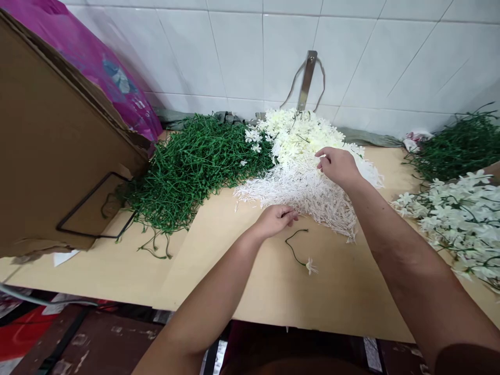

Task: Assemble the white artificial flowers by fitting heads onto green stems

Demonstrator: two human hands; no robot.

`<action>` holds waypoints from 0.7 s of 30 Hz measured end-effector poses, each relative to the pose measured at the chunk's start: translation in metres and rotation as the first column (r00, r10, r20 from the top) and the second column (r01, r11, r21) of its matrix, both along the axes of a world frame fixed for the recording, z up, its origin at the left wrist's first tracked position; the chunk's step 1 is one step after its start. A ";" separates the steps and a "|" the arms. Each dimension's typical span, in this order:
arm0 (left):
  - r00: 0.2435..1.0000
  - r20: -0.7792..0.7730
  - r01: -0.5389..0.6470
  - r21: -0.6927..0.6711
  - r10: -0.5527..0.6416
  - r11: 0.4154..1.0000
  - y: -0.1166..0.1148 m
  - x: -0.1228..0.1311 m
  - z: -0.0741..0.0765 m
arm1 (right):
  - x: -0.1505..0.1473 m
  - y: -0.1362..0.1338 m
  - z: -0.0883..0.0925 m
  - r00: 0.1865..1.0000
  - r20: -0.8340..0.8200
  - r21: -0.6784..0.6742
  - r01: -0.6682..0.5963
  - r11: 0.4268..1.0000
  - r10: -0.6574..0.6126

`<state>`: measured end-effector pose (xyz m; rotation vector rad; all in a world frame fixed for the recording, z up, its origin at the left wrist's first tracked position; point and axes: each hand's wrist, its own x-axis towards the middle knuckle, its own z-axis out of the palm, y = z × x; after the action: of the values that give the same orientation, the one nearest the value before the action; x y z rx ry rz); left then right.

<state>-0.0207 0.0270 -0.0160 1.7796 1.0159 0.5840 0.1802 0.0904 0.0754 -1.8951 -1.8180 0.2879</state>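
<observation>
Over the right side of the white flower heads is my right hand, its fingers bent and close together; what they hold, if anything, is too small to name. My left hand is at the front edge of a heap of thin white strands, its fingers curled together, their grip hidden. A single green stem with a white flower lies on the tan board just in front of my left hand. Left of the white heaps is a large tangle of green stems.
A cardboard box and a purple bag stand at the left. On the right lie finished-looking white flowers on stems and more green stems. A metal strip leans on the tiled wall.
</observation>
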 end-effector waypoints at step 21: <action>0.999 -0.039 0.018 0.027 -0.017 0.999 0.000 -0.001 0.005 | -0.039 0.073 -0.010 0.988 0.135 0.101 0.061 0.993 -0.075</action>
<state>-0.0222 0.0272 -0.0110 1.8277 1.0225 0.5570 0.1408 0.1634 0.0651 -1.9472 -1.8161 0.0446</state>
